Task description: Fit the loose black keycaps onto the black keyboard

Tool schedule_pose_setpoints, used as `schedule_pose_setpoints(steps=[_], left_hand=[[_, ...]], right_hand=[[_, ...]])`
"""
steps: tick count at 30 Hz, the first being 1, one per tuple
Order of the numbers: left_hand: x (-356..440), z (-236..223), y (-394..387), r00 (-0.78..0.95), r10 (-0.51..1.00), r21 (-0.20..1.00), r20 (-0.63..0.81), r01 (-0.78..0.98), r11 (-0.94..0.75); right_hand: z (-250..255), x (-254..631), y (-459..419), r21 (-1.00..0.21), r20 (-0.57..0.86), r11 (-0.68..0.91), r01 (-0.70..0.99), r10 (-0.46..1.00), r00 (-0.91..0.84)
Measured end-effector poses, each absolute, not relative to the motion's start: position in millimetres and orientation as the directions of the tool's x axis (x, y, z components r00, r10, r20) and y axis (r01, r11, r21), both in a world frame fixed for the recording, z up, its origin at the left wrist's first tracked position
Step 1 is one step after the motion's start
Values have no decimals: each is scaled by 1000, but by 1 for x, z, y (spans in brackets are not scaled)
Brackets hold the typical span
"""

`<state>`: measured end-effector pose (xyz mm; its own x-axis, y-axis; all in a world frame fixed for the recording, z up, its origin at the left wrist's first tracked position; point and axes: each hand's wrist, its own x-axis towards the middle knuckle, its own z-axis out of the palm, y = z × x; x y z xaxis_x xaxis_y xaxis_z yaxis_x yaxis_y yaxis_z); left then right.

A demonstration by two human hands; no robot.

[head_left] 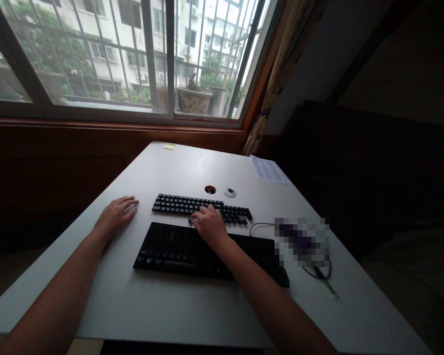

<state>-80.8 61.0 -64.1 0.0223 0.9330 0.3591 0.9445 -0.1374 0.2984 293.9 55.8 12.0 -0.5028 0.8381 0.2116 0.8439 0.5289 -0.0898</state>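
Note:
My left hand (116, 214) lies on the left of the white table, palm down with its fingers stretched out, holding nothing. My right hand (211, 226) reaches over the black keyboard (185, 266), its fingers curled and pinched at a small black keycap (190, 220). This keycap is just in front of several rows of loose black keycaps (185, 203), lined up behind the keyboard. Some keycaps show along the keyboard's lower left edge. My right hand and forearm hide part of the keyboard and of the rows.
A cable (257, 225) runs to a blurred-out purple item (296, 236) on the right, with a thin stick-like tool (331, 290) nearby. Behind the keycaps are a round hole (210, 189) and a white ring (230, 192). Paper (269, 170) and a yellow note (169, 146) lie farther back.

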Motion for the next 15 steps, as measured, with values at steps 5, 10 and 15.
schedule_pose_setpoints(steps=[5,10,15], left_hand=[[-81,-65,62,18,923,304,384,942,-145],[-81,-66,61,11,925,311,381,940,-139],[-81,-66,62,2,921,317,389,938,-136]], right_hand=[[8,289,65,-85,172,529,844,843,-510],[6,287,69,-107,146,524,845,849,-508],[4,284,69,-139,141,519,843,853,-502]])
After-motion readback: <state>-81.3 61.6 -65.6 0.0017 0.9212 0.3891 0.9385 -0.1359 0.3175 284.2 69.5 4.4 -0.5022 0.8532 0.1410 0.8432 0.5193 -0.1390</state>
